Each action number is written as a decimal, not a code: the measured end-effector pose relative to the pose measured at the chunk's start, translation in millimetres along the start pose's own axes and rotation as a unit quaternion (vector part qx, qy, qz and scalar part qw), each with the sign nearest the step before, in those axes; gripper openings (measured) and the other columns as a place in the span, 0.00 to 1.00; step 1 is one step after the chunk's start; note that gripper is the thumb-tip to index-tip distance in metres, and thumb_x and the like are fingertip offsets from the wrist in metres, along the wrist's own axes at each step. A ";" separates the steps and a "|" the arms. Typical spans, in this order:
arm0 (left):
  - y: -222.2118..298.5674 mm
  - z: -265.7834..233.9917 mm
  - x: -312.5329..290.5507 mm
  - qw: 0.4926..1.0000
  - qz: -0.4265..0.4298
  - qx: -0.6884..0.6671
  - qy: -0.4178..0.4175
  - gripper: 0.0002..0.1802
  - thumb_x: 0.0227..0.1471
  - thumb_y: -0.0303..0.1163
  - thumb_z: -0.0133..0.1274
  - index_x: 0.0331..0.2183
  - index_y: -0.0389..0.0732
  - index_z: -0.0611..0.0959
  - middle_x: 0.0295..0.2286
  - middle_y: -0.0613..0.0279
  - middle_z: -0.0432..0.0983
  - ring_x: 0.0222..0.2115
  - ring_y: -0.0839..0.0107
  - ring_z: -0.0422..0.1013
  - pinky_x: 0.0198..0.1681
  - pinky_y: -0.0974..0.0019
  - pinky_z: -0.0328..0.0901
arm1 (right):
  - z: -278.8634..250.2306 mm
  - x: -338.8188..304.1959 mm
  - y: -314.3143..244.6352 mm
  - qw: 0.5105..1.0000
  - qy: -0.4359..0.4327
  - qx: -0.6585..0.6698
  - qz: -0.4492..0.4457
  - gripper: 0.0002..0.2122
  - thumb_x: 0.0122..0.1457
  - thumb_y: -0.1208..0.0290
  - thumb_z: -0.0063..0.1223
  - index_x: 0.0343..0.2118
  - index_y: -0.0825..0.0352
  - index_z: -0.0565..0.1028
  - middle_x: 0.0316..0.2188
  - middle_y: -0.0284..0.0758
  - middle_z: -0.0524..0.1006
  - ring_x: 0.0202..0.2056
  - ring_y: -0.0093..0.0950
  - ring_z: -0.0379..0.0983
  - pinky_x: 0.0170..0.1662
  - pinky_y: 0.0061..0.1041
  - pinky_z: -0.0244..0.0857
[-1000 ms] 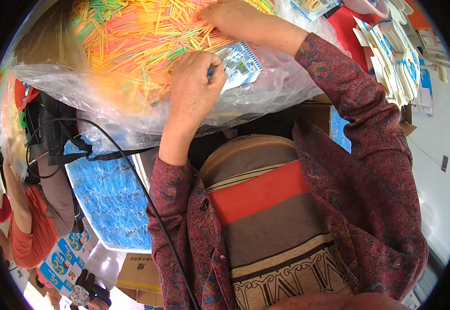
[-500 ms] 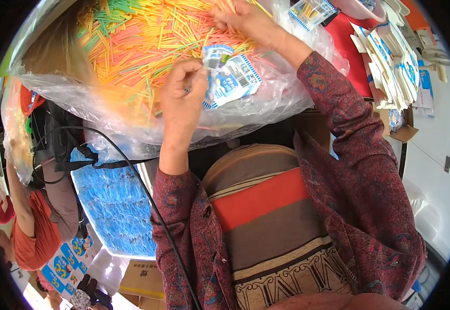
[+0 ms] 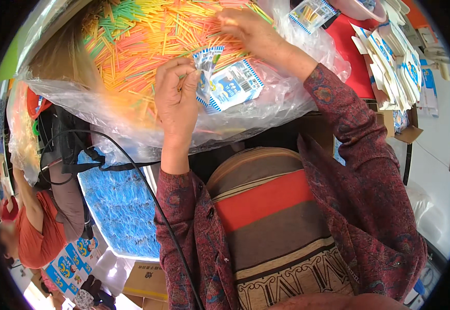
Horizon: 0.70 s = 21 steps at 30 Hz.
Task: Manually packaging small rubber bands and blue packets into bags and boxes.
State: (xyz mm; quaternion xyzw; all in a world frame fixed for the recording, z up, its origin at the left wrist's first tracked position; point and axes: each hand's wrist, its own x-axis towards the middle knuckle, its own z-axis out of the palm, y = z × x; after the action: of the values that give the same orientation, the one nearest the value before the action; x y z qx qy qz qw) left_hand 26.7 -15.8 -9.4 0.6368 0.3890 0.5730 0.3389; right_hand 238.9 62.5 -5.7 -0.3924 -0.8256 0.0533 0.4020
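Observation:
My left hand is closed, thumb against fingers, on a small blue-and-white printed packet with striped edges. Just right of it, partly behind it, is another such packet over the clear plastic. Whether the hand also grips that one is hard to see. Both are at the near edge of a heap of thin coloured sticks in yellow, orange, pink and green. My right hand hovers over the heap's right side, fingers pointing left. Motion smears its fingertips, so anything held there cannot be made out.
A large clear plastic bag lines the heap. Another filled packet lies beyond my right forearm. Flat white cartons are stacked on the red surface. Left of me stand a bin of blue netted packs, a black cable and another person.
My right hand has drawn slightly toward me over the sticks. The left hand has shifted a little left, turning the packet more upright.

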 end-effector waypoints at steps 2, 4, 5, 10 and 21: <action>-5.0 -1.1 -1.3 0.997 0.039 0.069 0.004 0.05 0.50 0.22 0.57 0.32 0.36 0.78 0.36 0.60 0.73 0.40 0.69 0.69 0.41 0.71 0.65 | -14.1 9.6 -18.4 0.987 0.039 0.132 0.085 0.10 0.67 0.64 0.43 0.39 0.66 0.71 0.30 0.32 0.75 0.33 0.20 0.71 0.39 0.21 0.65; -7.0 -1.4 -1.9 0.993 0.059 0.102 0.005 0.05 0.49 0.22 0.58 0.31 0.36 0.78 0.37 0.58 0.72 0.41 0.66 0.69 0.42 0.69 0.65 | -38.9 26.6 -48.6 0.971 0.059 0.196 0.127 0.09 0.68 0.66 0.42 0.36 0.66 0.70 0.29 0.31 0.73 0.32 0.19 0.69 0.38 0.20 0.64; -3.0 -3.3 -2.7 0.991 0.072 0.114 0.008 0.05 0.49 0.22 0.58 0.31 0.36 0.79 0.36 0.57 0.73 0.40 0.65 0.69 0.42 0.67 0.65 | -58.9 37.8 -72.7 0.957 -0.032 0.215 0.191 0.09 0.68 0.66 0.41 0.37 0.66 0.69 0.31 0.32 0.73 0.34 0.20 0.69 0.40 0.21 0.64; -3.7 0.3 1.3 0.987 0.095 0.131 0.012 0.06 0.47 0.22 0.58 0.30 0.37 0.79 0.36 0.57 0.73 0.39 0.62 0.69 0.43 0.64 0.65 | -56.0 9.5 -67.2 0.942 -0.197 0.182 0.199 0.13 0.66 0.63 0.44 0.43 0.69 0.70 0.34 0.35 0.76 0.38 0.24 0.73 0.42 0.25 0.67; -1.9 -9.7 7.6 0.967 0.128 0.217 0.021 0.05 0.46 0.22 0.56 0.30 0.38 0.79 0.35 0.56 0.73 0.38 0.59 0.69 0.42 0.61 0.65 | -45.2 3.7 -58.1 0.947 -0.181 0.237 0.115 0.16 0.66 0.64 0.45 0.50 0.71 0.70 0.39 0.37 0.77 0.40 0.25 0.73 0.44 0.25 0.66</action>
State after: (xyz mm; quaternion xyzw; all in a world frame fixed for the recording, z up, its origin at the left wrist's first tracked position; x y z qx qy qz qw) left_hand 17.1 -8.3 -6.4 0.7273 0.4268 0.5265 0.1081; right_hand 234.3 14.9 50.4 -0.3621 -0.7971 0.3637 0.3181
